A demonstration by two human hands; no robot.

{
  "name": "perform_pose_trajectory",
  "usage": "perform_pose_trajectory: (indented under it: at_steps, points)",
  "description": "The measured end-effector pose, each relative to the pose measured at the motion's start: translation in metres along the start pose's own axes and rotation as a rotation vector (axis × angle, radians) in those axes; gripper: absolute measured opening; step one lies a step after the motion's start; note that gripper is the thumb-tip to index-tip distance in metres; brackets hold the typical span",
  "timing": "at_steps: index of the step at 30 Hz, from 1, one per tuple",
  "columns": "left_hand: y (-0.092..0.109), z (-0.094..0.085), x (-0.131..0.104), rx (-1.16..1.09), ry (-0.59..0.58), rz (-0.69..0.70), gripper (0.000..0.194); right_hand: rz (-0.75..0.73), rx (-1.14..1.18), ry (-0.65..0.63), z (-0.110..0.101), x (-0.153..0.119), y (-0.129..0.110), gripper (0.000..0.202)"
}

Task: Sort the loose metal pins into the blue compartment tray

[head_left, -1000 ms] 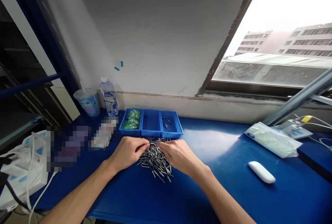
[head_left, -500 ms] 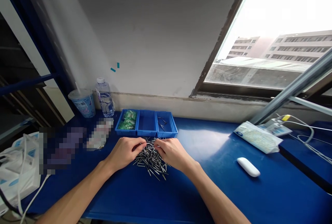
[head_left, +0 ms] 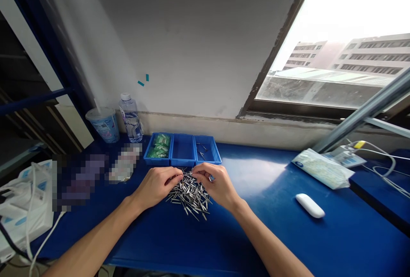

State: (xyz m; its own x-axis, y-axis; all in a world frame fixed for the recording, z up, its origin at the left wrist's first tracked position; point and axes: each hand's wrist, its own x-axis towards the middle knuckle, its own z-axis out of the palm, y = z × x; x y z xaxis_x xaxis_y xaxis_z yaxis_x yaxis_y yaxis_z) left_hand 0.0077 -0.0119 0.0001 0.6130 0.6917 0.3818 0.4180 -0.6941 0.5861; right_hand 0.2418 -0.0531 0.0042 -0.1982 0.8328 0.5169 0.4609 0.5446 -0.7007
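A loose pile of small metal pins point(head_left: 192, 198) lies on the blue table in front of three joined blue bins. My left hand point(head_left: 162, 184) is at the pile's upper left, its thumb and fingertips pinched together. My right hand point(head_left: 214, 181) is at the upper right, fingers also pinched; what either fingertip holds is too small to make out. Green packets point(head_left: 160, 145) fill the left bin point(head_left: 145, 155). Nothing shows in the middle bin point(head_left: 183, 148). A few thin metal pieces point(head_left: 201, 152) lie in the right bin point(head_left: 215, 154).
Behind on the left stand a cup point(head_left: 104, 125) and a water bottle point(head_left: 130, 119). White power strips point(head_left: 28, 208) and cables occupy the far left. To the right are a white case point(head_left: 310, 205), a tissue pack point(head_left: 323, 169) and a metal bar point(head_left: 361, 112).
My right hand has risen slightly, with its thumb and fingers more arched and a gap now visible between them. My left hand keeps nearly the same pose. The view has shifted a little.
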Motion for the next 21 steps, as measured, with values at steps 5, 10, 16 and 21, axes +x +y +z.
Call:
perform_pose_trajectory:
  at_steps: [5, 10, 16, 21]
  points:
    - [0.003, -0.001, -0.001, -0.006, -0.019, 0.036, 0.023, -0.049, -0.013, -0.001, 0.008, -0.002, 0.001, 0.015]
    - [0.005, 0.002, -0.002, -0.006, -0.053, 0.06, 0.022, -0.122, -0.097, -0.053, 0.015, -0.006, 0.004, 0.016]
    - [0.005, 0.006, -0.001, -0.046, -0.084, 0.078, 0.023, -0.121, -0.142, -0.112, 0.02, -0.009, 0.006, 0.02]
    - [0.005, 0.003, -0.001, -0.02, -0.081, 0.074, 0.024, -0.065, -0.236, -0.176, 0.019, -0.01, 0.004, 0.02]
